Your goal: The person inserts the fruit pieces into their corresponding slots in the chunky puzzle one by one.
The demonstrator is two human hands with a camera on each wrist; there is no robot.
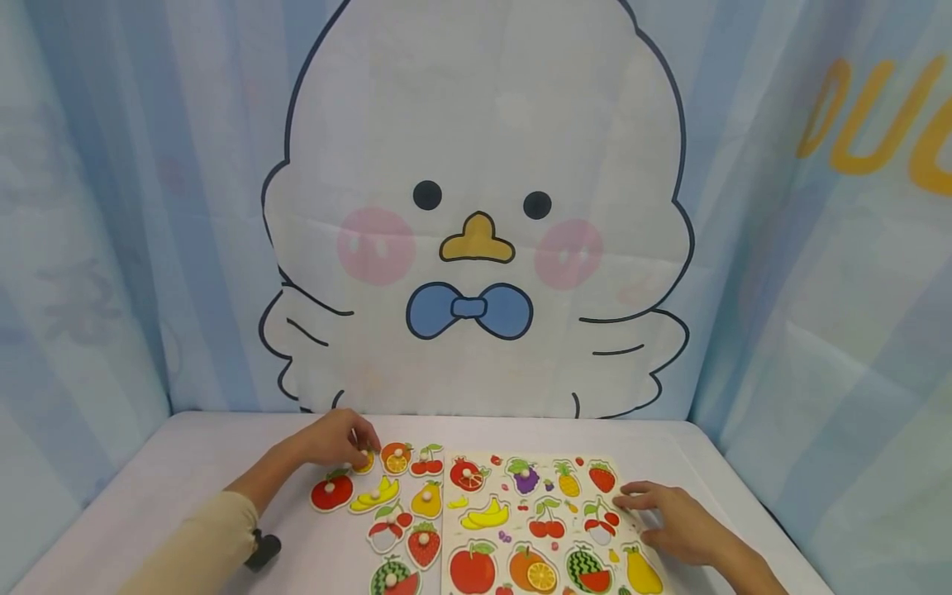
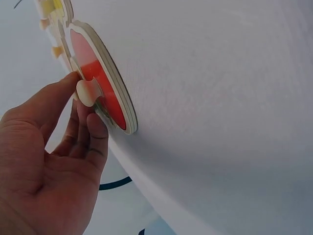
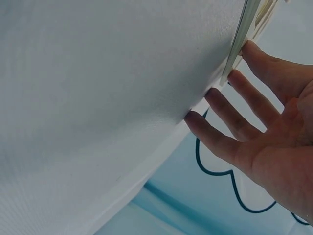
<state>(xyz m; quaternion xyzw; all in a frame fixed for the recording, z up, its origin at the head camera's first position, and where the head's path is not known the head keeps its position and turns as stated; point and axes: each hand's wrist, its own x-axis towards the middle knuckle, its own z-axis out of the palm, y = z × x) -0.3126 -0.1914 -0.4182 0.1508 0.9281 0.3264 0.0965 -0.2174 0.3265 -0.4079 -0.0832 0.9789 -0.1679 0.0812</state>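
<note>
My left hand (image 1: 338,438) is over the far left of the loose fruit pieces, with thumb and fingers pinching a yellow puzzle piece (image 1: 364,461) that they mostly cover. Just nearer than that hand lies a red apple piece (image 1: 331,492); its pale knob (image 2: 87,93) stands out in front of the fingers in the left wrist view. A white fruit puzzle board (image 1: 506,530) lies flat to the right of the pieces. Beside its right edge is my right hand (image 1: 680,525), fingers spread, thumb and fingertips right at the board's edge (image 3: 239,41) in the right wrist view.
Knobbed pieces lie left of the board: orange (image 1: 396,458), cherries (image 1: 427,461), bananas (image 1: 375,494), pear (image 1: 427,499), strawberry (image 1: 424,545) and watermelon (image 1: 394,578). The white table (image 1: 193,463) meets a curtain with a duck picture (image 1: 476,364) at its far edge.
</note>
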